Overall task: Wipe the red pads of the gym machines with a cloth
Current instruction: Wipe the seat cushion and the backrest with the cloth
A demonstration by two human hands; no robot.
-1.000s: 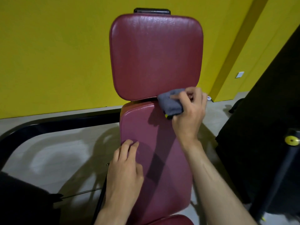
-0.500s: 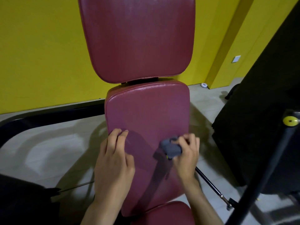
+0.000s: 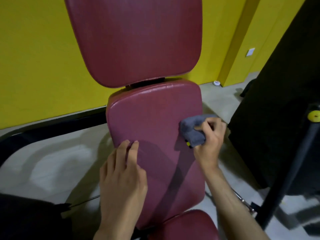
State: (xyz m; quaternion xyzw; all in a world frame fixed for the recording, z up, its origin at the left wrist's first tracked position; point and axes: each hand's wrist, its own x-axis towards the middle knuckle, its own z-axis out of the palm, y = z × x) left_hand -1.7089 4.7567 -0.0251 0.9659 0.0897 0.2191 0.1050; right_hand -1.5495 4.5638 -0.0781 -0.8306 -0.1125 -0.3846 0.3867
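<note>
A gym machine's red upper back pad (image 3: 136,37) stands above a longer red lower back pad (image 3: 152,118), with the edge of a red seat pad (image 3: 187,226) at the bottom. My right hand (image 3: 210,137) grips a bunched grey cloth (image 3: 192,130) against the right edge of the lower pad. My left hand (image 3: 123,172) rests flat on the pad's left side, fingers straight and pointing up.
A yellow wall (image 3: 34,58) runs behind the machine. A black frame tube (image 3: 52,125) curves along the floor at left. At right stands a black machine housing (image 3: 277,101) and a black post with a yellow knob (image 3: 313,116). Grey floor (image 3: 52,167) surrounds the seat.
My right hand with the cloth swept down the lower pad, then came back up its right side. The view moved closer and lower. My left hand stayed on the pad.
</note>
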